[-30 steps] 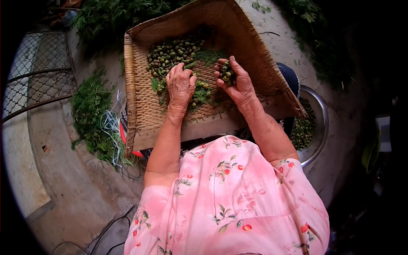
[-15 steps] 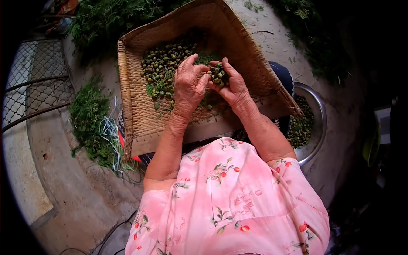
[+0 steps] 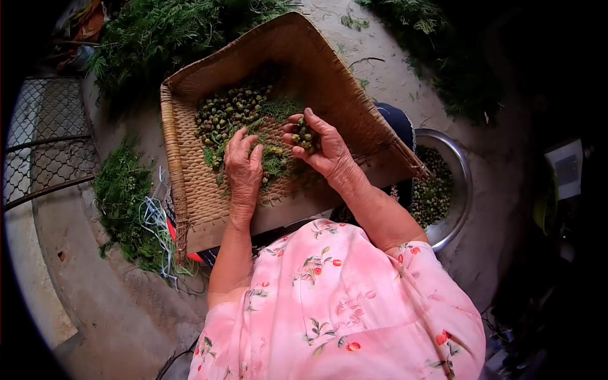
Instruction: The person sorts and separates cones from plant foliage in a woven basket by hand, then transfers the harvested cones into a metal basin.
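Note:
A woven basket [image 3: 180,183] with a rim of cane rests tilted over my lap. Inside it lie a heap of small round green cones [image 3: 231,109] and loose feathery sprigs [image 3: 277,161]. My right hand [image 3: 329,149], palm up, cups a handful of the cones [image 3: 306,135] above the basket's middle. My left hand [image 3: 244,166] hovers low over the basket floor beside the heap and sprigs, thumb apart from the lightly bent fingers. Nothing shows in it; whether its fingertips touch the sprigs I cannot tell.
On my right stands a round metal basin [image 3: 467,190] holding many cones. Cut green branches [image 3: 161,47] are piled beyond the basket, with another bunch [image 3: 123,196] and pale plastic strips [image 3: 159,221] on the left. A metal lattice [image 3: 50,120] lies at far left.
My left hand has drawn away from the right, down and left toward the basket floor. The right hand still holds its cones. The whole view has shifted slightly.

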Tool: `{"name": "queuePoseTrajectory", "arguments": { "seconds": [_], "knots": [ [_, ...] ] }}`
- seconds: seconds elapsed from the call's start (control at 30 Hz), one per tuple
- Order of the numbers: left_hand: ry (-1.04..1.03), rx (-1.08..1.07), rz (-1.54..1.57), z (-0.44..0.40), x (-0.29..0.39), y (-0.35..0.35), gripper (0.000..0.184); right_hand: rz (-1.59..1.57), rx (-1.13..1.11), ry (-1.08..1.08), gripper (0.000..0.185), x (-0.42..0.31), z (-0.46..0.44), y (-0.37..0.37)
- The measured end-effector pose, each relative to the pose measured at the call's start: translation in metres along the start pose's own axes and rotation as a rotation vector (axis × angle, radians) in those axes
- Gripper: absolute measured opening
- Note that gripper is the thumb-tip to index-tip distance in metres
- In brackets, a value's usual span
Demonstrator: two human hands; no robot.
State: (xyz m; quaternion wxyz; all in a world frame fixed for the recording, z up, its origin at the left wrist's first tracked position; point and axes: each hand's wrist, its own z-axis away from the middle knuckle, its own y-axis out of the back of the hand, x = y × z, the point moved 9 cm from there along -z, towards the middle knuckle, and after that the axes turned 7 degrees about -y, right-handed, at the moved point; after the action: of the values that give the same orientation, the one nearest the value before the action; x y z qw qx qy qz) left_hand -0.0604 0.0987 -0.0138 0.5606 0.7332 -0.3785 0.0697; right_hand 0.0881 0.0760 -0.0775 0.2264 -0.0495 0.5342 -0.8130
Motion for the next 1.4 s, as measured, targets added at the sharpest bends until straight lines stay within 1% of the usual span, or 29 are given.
{"name": "queuePoseTrajectory", "arguments": {
  "seconds": [0.1,0.17,0.27,0.3,0.33,0.43,0.47,0.5,0.53,0.57,0.63,0.7,0.83,0.9,0.97,1.03,1.1,1.13,1.17,1.23,1.3,1.33,1.4],
  "knots": [
    [0.002,-0.005,-0.033,0.010,-0.004,0.000,0.020,0.000,0.010,-0.007,0.029,-0.003,0.016,-0.018],
    [-0.001,0.008,-0.056,0.014,-0.003,0.002,0.020,0.017,-0.073,-0.012,0.028,-0.009,0.031,-0.028],
    [-0.027,0.034,-0.078,0.017,-0.003,0.004,0.020,0.064,-0.097,0.087,0.027,-0.031,0.070,-0.040],
    [-0.025,0.037,-0.067,0.017,-0.005,0.004,0.020,0.115,-0.142,0.134,0.026,-0.042,0.088,-0.046],
    [-0.029,0.036,-0.073,0.017,-0.006,0.004,0.020,0.089,-0.171,0.170,0.026,-0.053,0.103,-0.046],
    [-0.030,0.031,-0.070,0.017,-0.004,0.002,0.020,0.116,-0.243,0.398,0.026,-0.099,0.158,-0.047],
    [-0.042,0.018,-0.082,0.018,-0.003,0.001,0.021,0.089,-0.254,0.492,0.026,-0.115,0.173,-0.036],
    [-0.053,0.005,-0.096,0.017,-0.002,0.000,0.021,0.053,-0.252,0.533,0.026,-0.129,0.188,-0.023],
    [-0.055,0.009,-0.090,0.017,-0.003,0.001,0.021,0.087,-0.259,0.618,0.033,-0.145,0.201,-0.002],
    [-0.054,0.008,-0.083,0.017,-0.003,0.000,0.021,0.000,-0.217,0.643,0.034,-0.153,0.213,0.015],
    [-0.059,0.022,-0.081,0.017,0.000,0.003,0.020,-0.066,-0.101,0.727,0.032,-0.168,0.228,0.061],
    [-0.061,0.014,-0.079,0.016,0.001,0.003,0.020,-0.114,0.169,0.756,0.030,-0.172,0.236,0.140],
    [-0.067,0.012,-0.084,0.016,0.001,0.002,0.021,-0.306,0.664,0.771,0.027,-0.133,0.254,0.296],
    [-0.067,0.015,-0.096,0.016,0.000,0.003,0.021,-0.398,0.817,0.753,0.028,-0.104,0.260,0.348],
    [-0.080,0.001,-0.101,0.015,0.001,0.001,0.021,-0.444,0.999,0.722,0.027,-0.083,0.269,0.369],
    [-0.084,0.007,-0.103,0.016,-0.001,0.000,0.021,-0.511,1.009,0.682,0.027,-0.077,0.273,0.383],
    [-0.079,0.004,-0.103,0.015,0.000,0.001,0.021,-0.499,0.952,0.929,0.028,-0.099,0.284,0.393],
    [-0.081,0.010,-0.106,0.015,-0.001,0.001,0.022,-0.472,0.889,0.983,0.029,-0.115,0.287,0.394],
    [-0.079,0.012,-0.106,0.015,-0.001,0.000,0.022,-0.428,0.882,1.020,0.031,-0.128,0.292,0.395],
    [-0.082,0.016,-0.105,0.015,-0.002,-0.001,0.022,-0.400,0.824,1.088,0.045,-0.150,0.295,0.369],
    [-0.078,0.017,-0.100,0.016,-0.004,-0.002,0.022,-0.330,0.960,1.124,0.066,-0.156,0.302,0.335],
    [-0.077,0.018,-0.096,0.015,-0.004,-0.002,0.023,-0.344,0.986,1.087,0.074,-0.160,0.300,0.334],
    [-0.076,0.017,-0.103,0.015,-0.004,-0.002,0.023,-0.307,1.010,1.093,0.074,-0.161,0.293,0.316]
  ]
}}
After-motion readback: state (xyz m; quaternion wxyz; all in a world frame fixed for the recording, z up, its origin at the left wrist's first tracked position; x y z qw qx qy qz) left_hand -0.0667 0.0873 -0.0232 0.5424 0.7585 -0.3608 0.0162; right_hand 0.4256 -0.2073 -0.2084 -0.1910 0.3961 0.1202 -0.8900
